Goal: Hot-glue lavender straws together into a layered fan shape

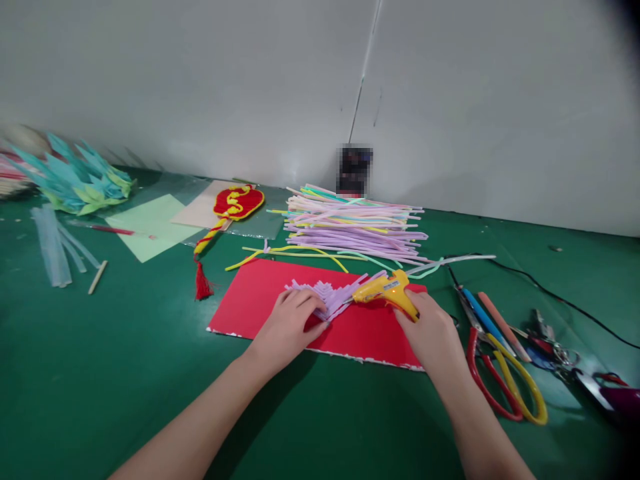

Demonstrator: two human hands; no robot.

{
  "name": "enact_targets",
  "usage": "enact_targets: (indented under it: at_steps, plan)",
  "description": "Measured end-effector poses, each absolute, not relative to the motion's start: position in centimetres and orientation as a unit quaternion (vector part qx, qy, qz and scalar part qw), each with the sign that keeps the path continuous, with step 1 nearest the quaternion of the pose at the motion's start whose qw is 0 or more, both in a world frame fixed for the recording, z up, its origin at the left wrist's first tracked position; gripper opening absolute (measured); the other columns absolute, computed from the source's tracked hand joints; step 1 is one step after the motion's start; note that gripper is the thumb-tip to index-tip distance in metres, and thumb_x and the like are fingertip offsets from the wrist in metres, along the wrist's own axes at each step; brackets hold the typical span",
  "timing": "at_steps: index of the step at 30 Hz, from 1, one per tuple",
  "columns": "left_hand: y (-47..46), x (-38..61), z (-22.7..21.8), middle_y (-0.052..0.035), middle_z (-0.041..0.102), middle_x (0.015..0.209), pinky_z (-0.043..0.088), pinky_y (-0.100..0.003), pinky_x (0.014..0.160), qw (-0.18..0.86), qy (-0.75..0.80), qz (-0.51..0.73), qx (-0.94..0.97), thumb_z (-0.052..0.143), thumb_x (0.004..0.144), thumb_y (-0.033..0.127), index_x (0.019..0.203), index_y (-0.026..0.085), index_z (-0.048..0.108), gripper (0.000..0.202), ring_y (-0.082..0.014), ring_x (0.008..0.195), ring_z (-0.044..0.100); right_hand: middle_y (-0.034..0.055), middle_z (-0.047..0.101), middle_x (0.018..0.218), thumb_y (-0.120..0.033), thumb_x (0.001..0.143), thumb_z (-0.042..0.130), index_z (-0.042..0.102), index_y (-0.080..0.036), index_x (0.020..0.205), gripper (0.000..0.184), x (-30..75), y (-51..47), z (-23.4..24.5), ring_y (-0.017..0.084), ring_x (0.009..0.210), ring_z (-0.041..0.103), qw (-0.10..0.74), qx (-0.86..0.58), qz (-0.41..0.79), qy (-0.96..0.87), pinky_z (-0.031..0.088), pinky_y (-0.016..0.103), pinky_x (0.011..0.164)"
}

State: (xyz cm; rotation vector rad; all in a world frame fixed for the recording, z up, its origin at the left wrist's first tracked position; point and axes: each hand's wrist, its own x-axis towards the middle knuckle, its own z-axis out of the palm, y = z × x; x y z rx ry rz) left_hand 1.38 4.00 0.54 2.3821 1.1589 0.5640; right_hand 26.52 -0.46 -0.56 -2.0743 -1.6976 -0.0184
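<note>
My right hand (433, 327) is wrapped round the handle of a yellow hot glue gun (383, 288). Its nozzle points left, at the lilac pipe cleaner piece (345, 297) lying over a red board (250, 297). That piece is made of short pipe cleaners set in a V-like, feathered pattern. At its left part, my left hand (295, 317) pinches the lower edge between thumb and fingers. The fingertips partly cover the spot they hold.
Behind the board lies a pile of pastel pipe cleaners (355, 230). Scissors (493, 373) with red and yellow handles are at the right, near a black cord (555, 290). A red-and-yellow fan ornament (239, 202), pale green paper (153, 227) and turquoise folded leaves (80, 177) are at the left.
</note>
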Motion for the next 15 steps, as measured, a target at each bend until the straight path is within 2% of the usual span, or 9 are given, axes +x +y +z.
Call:
enact_targets:
  at_steps: [15]
  plan:
    - [4.11, 1.39, 0.36, -0.0009, 0.062, 0.103, 0.035, -0.038, 0.093, 0.212, 0.418, 0.204, 0.859, 0.062, 0.081, 0.023, 0.093, 0.023, 0.058, 0.013, -0.0196, 0.099, 0.055, 0.0106, 0.063, 0.111, -0.045, 0.079, 0.053, 0.057, -0.014, 0.114, 0.047, 25.86, -0.59, 0.12, 0.027, 0.099, 0.059, 0.174, -0.773, 0.006, -0.61, 0.049, 0.033, 0.071]
